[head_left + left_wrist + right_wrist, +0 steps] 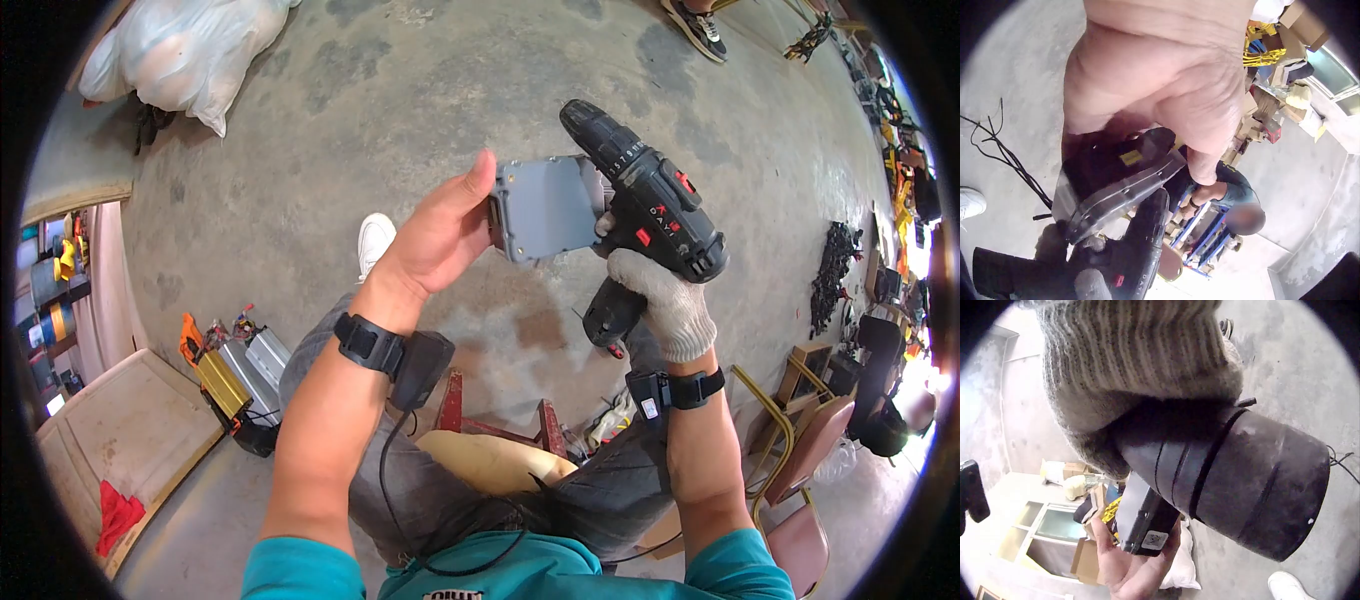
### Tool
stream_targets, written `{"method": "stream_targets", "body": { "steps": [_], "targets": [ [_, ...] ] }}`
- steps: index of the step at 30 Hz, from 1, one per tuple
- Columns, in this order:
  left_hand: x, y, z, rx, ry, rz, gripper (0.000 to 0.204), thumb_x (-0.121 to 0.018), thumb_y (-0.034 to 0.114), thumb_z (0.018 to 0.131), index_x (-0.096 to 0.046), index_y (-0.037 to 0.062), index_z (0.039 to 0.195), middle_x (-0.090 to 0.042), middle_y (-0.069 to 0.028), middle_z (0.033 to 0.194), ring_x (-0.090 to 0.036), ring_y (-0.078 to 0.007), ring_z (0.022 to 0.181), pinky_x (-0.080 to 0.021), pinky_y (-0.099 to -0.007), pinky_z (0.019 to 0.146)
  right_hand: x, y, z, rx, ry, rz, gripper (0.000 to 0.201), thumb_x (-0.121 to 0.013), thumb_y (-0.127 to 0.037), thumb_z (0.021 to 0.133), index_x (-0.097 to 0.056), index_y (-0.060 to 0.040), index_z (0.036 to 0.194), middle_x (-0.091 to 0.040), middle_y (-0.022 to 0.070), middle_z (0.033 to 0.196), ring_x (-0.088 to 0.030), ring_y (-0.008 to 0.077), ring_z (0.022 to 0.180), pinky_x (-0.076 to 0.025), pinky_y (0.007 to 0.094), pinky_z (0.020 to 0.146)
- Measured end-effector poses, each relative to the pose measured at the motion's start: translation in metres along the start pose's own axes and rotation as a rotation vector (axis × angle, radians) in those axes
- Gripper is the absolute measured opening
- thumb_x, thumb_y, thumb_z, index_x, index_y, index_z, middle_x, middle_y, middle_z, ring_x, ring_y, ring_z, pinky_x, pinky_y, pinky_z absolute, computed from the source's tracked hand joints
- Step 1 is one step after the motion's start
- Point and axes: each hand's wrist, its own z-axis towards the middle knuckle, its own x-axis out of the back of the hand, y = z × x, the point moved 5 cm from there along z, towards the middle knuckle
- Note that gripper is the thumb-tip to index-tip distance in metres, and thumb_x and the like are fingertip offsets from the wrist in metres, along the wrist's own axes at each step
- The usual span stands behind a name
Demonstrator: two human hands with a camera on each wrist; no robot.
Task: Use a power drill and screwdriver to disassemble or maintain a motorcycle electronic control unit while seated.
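My bare left hand [440, 235] grips a flat, square grey box [548, 208] by its left edge, thumb pointing up along the side. Small screws show along the box's rim. A white label [1155, 540] on its side shows in the right wrist view. In a knitted white glove, my right hand [668, 302] holds a black cordless drill [655, 205] by its handle. The drill's chuck [580, 120] points up and left, past the box's upper right corner. Gloved fingertips [605, 225] lie right at the box's right edge. The palm side of the left hand is partly hidden by the box.
Under the hands, a red metal stand [452, 400] and a pale rounded seat [495, 462] show between the person's legs. Metal-cased units [245, 370] sit at left, chairs [815, 450] at right. A white bag [190, 60] lies ahead; another person [1235, 200] is nearby.
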Motion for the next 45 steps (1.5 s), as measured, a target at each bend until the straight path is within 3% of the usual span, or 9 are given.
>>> {"method": "stream_targets", "body": {
  "steps": [3,5,10,12,22,27,35,42,45],
  "targets": [
    [-0.010,0.001,-0.002,-0.086,0.006,0.094,0.061,-0.072,0.047,0.101,-0.061,-0.0001,0.140,-0.067,-0.0101,0.131,-0.061,-0.0191,0.126,-0.048,-0.0385,0.110,0.002,0.005,0.002,-0.021,0.006,0.044,0.057,-0.073,0.002,0.077,-0.066,-0.0031,0.133,-0.071,0.0075,0.115,-0.067,0.0214,0.107,-0.057,0.0383,0.095],
    [-0.009,-0.002,-0.002,-0.066,0.047,0.119,0.060,-0.075,0.042,0.100,-0.060,0.0000,0.139,-0.067,-0.0105,0.131,-0.062,-0.0195,0.125,-0.050,-0.0381,0.108,0.000,0.003,0.000,0.002,0.016,0.024,0.046,-0.080,-0.003,0.079,-0.071,-0.0057,0.124,-0.073,0.0038,0.108,-0.067,0.0151,0.094,-0.057,0.0333,0.083],
    [-0.006,-0.001,-0.002,0.048,0.082,0.156,0.060,-0.082,0.023,0.094,-0.057,-0.0022,0.142,-0.068,-0.0139,0.133,-0.066,-0.0234,0.122,-0.052,-0.0401,0.108,-0.006,-0.001,-0.003,-0.016,-0.026,0.002,0.044,-0.080,-0.001,0.080,-0.071,-0.0055,0.124,-0.074,0.0037,0.109,-0.068,0.0143,0.093,-0.058,0.0325,0.082],
    [-0.005,-0.002,-0.002,0.029,0.091,0.165,0.055,-0.083,0.020,0.092,-0.062,-0.0006,0.137,-0.072,-0.0107,0.124,-0.071,-0.0211,0.112,-0.058,-0.0367,0.097,-0.006,0.001,-0.004,-0.041,-0.052,-0.033,0.045,-0.081,-0.001,0.081,-0.071,-0.0055,0.124,-0.074,0.0036,0.109,-0.068,0.0140,0.092,-0.058,0.0322,0.082],
    [-0.013,0.000,-0.002,-0.009,0.101,0.182,0.049,-0.081,0.013,0.091,-0.064,-0.0009,0.135,-0.073,-0.0122,0.124,-0.072,-0.0211,0.110,-0.057,-0.0369,0.098,-0.007,0.002,-0.004,-0.012,-0.028,-0.004,0.045,-0.078,0.000,0.081,-0.071,-0.0047,0.125,-0.073,0.0047,0.109,-0.068,0.0157,0.094,-0.059,0.0338,0.084],
    [0.006,0.012,-0.003,-0.134,0.318,0.397,0.043,-0.078,0.009,0.091,-0.065,-0.0013,0.131,-0.074,-0.0108,0.121,-0.071,-0.0195,0.108,-0.056,-0.0366,0.096,-0.005,-0.001,-0.005,0.003,0.036,0.019,0.049,-0.071,-0.001,0.078,-0.068,-0.0045,0.127,-0.071,0.0067,0.113,-0.068,0.0194,0.099,-0.058,0.0366,0.088],
    [0.012,0.024,-0.003,-0.254,0.395,0.464,0.040,-0.080,0.011,0.091,-0.068,0.0004,0.128,-0.073,-0.0064,0.116,-0.067,-0.0158,0.105,-0.053,-0.0347,0.095,-0.005,-0.002,-0.007,-0.033,-0.192,-0.140,0.044,-0.076,-0.003,0.083,-0.069,-0.0046,0.126,-0.073,0.0044,0.112,-0.068,0.0154,0.103,-0.058,0.0359,0.090],
    [0.011,0.028,-0.005,-0.309,0.431,0.523,0.035,-0.078,0.007,0.092,-0.068,-0.0011,0.124,-0.073,-0.0063,0.113,-0.068,-0.0140,0.098,-0.056,-0.0310,0.087,-0.006,0.002,-0.007,-0.058,-0.189,-0.132,0.046,-0.077,-0.003,0.083,-0.069,-0.0059,0.128,-0.073,0.0041,0.113,-0.068,0.0148,0.102,-0.058,0.0344,0.089],
    [0.011,0.027,-0.006,-0.302,0.425,0.526,0.035,-0.078,0.008,0.092,-0.070,0.0024,0.125,-0.074,-0.0025,0.114,-0.067,-0.0120,0.102,-0.053,-0.0318,0.092,-0.008,0.000,-0.007,-0.056,-0.183,-0.150,0.046,-0.076,-0.002,0.083,-0.069,-0.0062,0.128,-0.073,0.0041,0.113,-0.068,0.0146,0.101,-0.058,0.0345,0.088]
  ]
}}
